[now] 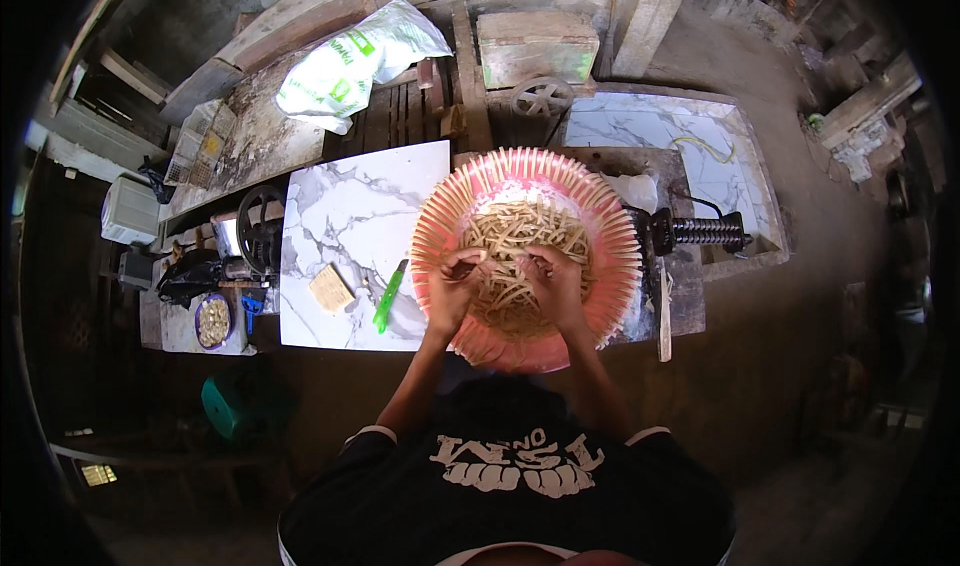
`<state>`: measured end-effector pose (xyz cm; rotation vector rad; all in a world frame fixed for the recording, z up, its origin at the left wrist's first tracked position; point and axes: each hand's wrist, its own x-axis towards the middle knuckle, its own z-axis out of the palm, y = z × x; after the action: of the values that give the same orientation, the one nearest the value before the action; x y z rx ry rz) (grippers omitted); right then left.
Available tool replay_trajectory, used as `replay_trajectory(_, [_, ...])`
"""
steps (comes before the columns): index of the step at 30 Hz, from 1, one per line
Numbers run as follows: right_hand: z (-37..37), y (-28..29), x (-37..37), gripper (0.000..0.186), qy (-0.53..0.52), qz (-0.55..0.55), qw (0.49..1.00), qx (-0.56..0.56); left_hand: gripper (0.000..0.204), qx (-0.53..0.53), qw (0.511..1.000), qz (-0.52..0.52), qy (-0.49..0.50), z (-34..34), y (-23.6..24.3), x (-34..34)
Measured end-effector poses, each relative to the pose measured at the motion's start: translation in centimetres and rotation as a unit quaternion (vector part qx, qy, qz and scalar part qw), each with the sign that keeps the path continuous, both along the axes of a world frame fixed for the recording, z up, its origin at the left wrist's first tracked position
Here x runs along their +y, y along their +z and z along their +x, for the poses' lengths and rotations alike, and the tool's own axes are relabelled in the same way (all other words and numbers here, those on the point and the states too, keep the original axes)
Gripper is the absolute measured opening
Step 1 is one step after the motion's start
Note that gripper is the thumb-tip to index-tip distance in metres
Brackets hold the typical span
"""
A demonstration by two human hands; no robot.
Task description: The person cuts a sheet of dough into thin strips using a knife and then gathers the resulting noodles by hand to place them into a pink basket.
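Observation:
A wide red-pink basin [618,296] sits in front of me, with many pale, dough-like strips [500,171] laid side by side over its rim. A loose heap of similar strips [525,228] fills its middle, with white powder on the inner wall behind. Over the heap's left side, my left hand [458,284] has its fingers curled in a pinch. My right hand [553,284] pinches opposite it, a short gap away. Both seem to hold a pale strip at the fingertips, though heap and fingers partly blend together.
Left of the basin, a green-handled knife [390,298] and a tan square block [330,289] lie on a marbled board [360,201]. A machine with a ridged roller [708,232] stands at right. A handwheel [262,231] and a purple-rimmed bowl [213,322] are farther left.

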<state>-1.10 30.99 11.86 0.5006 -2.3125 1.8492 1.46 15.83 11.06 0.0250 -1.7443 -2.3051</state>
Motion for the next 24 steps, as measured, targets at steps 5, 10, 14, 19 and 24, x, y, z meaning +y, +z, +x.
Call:
replay_trajectory(5, [-1.6, 0.7, -0.2, 0.025, -0.098, 0.061, 0.993, 0.022, 0.028, -0.101, 0.985, -0.128, 0.048, -1.4, 0.7, -1.5])
replay_trajectory(10, [-1.5, 0.1, -0.5, 0.035, -0.119, 0.233, 0.956, 0.136, 0.032, 0.066, 0.952, -0.276, 0.117, -3.4, 1.4, -0.7])
replay_trajectory(14, [-1.4, -0.9, -1.7, 0.031, 0.017, 0.190, 0.977, 0.091, 0.027, -0.075, 0.963, -0.241, 0.099, -1.6, 1.4, -1.1])
replay_trajectory(19, [-0.9, -1.0, -7.5, 0.026, 0.186, 0.173, 0.967, 0.031, 0.025, -0.069, 0.940, -0.278, 0.186, 2.9, -2.9, -5.6])
replay_trajectory(24, [-1.7, -4.7, -12.3, 0.026, 0.230, 0.226, 0.941, 0.099, 0.025, -0.222, 0.917, -0.235, 0.234, 6.5, -6.4, -8.3])
